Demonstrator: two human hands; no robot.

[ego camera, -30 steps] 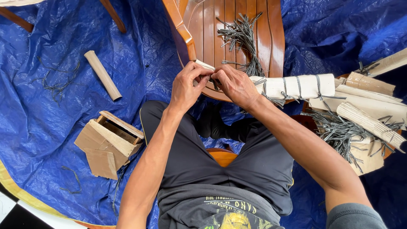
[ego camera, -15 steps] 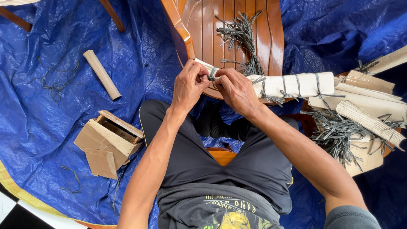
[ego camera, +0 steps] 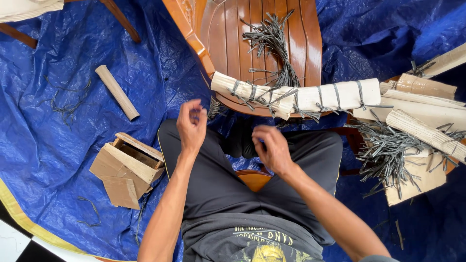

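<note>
Lying across the front edge of the brown slatted wooden chair seat (ego camera: 233, 43), the long pale roll of rolled sheet material bound with grey twisted ties (ego camera: 301, 97) runs nearly level, its long axis left to right, one end pointing left past the seat and the other right toward the pile of similar rolls. Its surface looks smooth and papery, and thin grey straps cross it at intervals with loose ends sticking out.

Farther back on the chair seat sits a bundle of stiff grey tie strips (ego camera: 272, 43), fanned and wiry. Right of the chair, more pale bound rolls (ego camera: 422, 126) lie stacked with another spread of grey strips (ego camera: 388, 150) over them. Left of the chair, a single short pale roll (ego camera: 116, 92) lies diagonally on the crinkled blue plastic tarpaulin (ego camera: 58, 145), and a torn brown cardboard box (ego camera: 127, 167) sits nearer the knee.

Just below the chair's front edge, the left hand (ego camera: 191, 127) is raised with fingers loosely curled, holding nothing that can be made out. The right hand (ego camera: 273, 148) hovers over the lap, fingers bent inward; whether it pinches anything cannot be told. Neither touches the roll.
</note>
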